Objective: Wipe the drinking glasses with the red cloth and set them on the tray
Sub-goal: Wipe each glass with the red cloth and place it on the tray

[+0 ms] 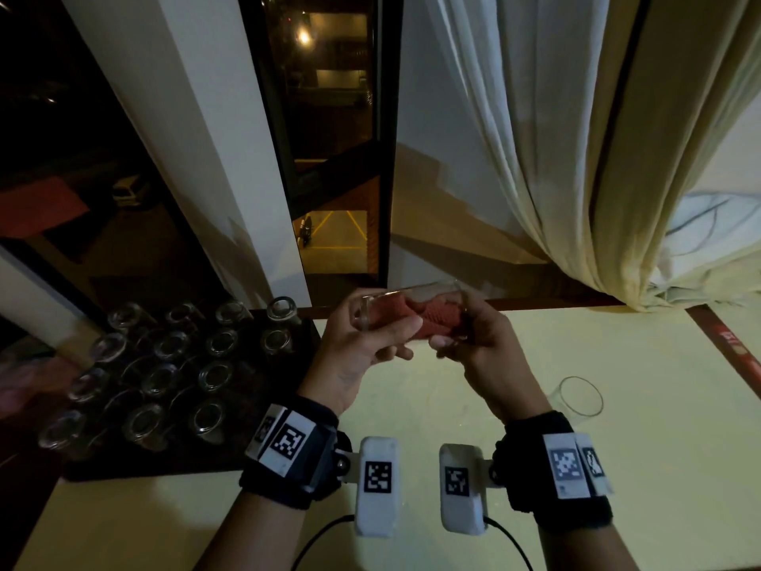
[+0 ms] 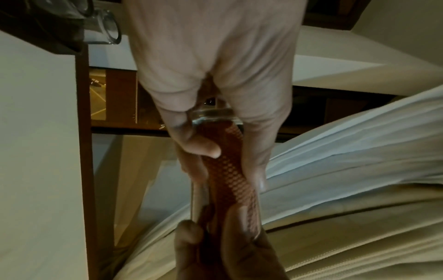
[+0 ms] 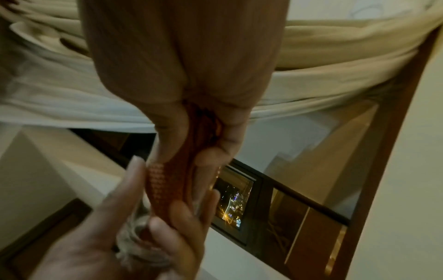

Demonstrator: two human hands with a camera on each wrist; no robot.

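I hold a clear drinking glass on its side above the table, in front of me. My left hand grips its base end, thumb across the front. The red cloth is stuffed inside the glass, and my right hand grips the cloth at the glass's mouth. In the left wrist view the thick glass base sits between my thumb and fingers, with the waffle-textured cloth running down to the right hand. In the right wrist view the cloth bunches between my right fingers.
A dark tray at the left carries several glasses in rows. One more glass stands alone on the pale table at the right. A curtain hangs behind, beside a dark window.
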